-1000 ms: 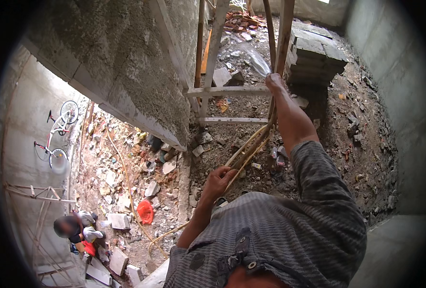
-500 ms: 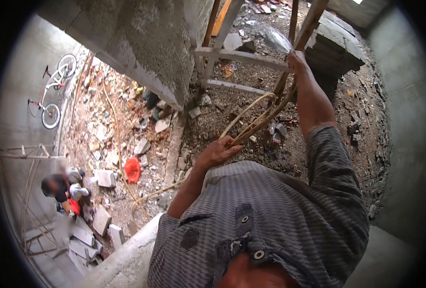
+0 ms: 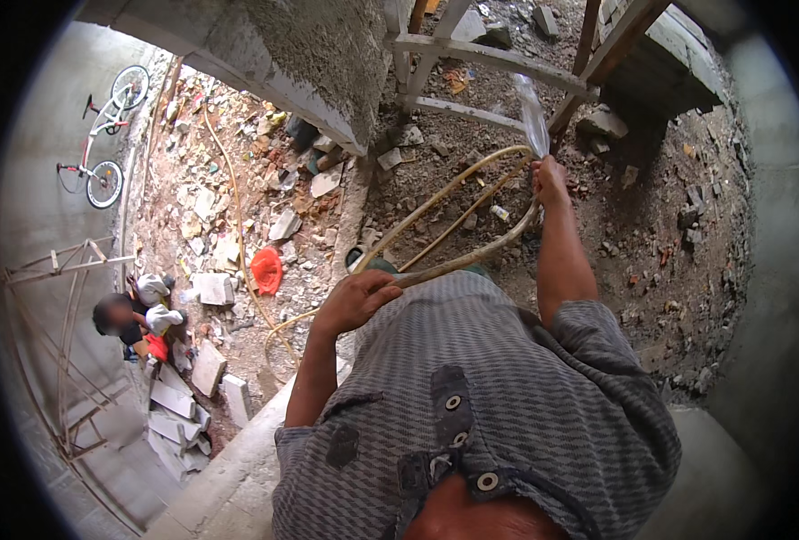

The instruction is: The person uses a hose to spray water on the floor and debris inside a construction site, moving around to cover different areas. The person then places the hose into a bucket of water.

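Observation:
A pale yellow hose (image 3: 467, 259) hangs in loops in front of my body. My right hand (image 3: 550, 183) is closed round it near its outlet, arm stretched forward. Clear water (image 3: 531, 117) shoots out past my fingers, away from me toward a wooden frame with whitish rails (image 3: 494, 59). Farther back along the hose, my left hand (image 3: 354, 300) is wrapped round a bundle of its loops close to my waist. Its fingertips are partly hidden. Rubble-strewn ground (image 3: 498, 184) lies beneath the loops.
At the left, a person (image 3: 139, 319) crouches beside stacked pale blocks (image 3: 175, 400). A red plastic bag (image 3: 265, 270) lies on the debris. A bicycle (image 3: 107, 135) leans against the left wall. A rough concrete wall (image 3: 327, 67) rises ahead, and a block pile (image 3: 660, 58) stands at far right.
My right hand has drawn back toward me, and the water jet now points more straight ahead. My left hand has come lower and to the left. The hose loops spread wider.

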Available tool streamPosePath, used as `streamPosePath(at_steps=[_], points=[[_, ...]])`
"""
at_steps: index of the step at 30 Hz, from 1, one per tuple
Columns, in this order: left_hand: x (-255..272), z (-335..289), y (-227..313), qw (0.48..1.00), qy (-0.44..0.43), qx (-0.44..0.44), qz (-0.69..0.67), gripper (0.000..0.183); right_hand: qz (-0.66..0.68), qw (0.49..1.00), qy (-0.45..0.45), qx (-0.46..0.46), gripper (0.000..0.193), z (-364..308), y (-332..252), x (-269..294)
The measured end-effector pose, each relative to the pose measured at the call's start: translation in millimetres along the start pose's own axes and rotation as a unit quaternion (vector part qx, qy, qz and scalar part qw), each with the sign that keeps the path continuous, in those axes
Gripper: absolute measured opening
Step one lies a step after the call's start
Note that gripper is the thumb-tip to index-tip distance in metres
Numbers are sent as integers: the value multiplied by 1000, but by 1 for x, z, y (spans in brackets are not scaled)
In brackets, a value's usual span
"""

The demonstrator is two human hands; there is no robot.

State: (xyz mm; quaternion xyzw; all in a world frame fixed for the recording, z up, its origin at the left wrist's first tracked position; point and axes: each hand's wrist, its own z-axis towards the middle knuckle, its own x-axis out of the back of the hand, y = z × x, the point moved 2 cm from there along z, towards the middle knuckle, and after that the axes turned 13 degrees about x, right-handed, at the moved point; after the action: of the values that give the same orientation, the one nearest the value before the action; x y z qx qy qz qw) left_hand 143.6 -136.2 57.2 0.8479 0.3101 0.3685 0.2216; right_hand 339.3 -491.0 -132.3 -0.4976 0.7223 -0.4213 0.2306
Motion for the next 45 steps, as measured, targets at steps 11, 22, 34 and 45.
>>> streamPosePath(at_steps=[11,22,34,45], points=[[129,34,-142,997,-47,45,41,28,-107,979,69,-158,31,-28,80,-169],[326,-8,-269,989,-76,95,86,30,-732,561,-385,30,23,-126,140,-405],[288,15,-233,942,-196,9,272,39,30,937,237,-256,30,-202,173,-266],[325,69,-224,927,-280,-29,246,51,87,907,399,-98,34,-202,132,-161]])
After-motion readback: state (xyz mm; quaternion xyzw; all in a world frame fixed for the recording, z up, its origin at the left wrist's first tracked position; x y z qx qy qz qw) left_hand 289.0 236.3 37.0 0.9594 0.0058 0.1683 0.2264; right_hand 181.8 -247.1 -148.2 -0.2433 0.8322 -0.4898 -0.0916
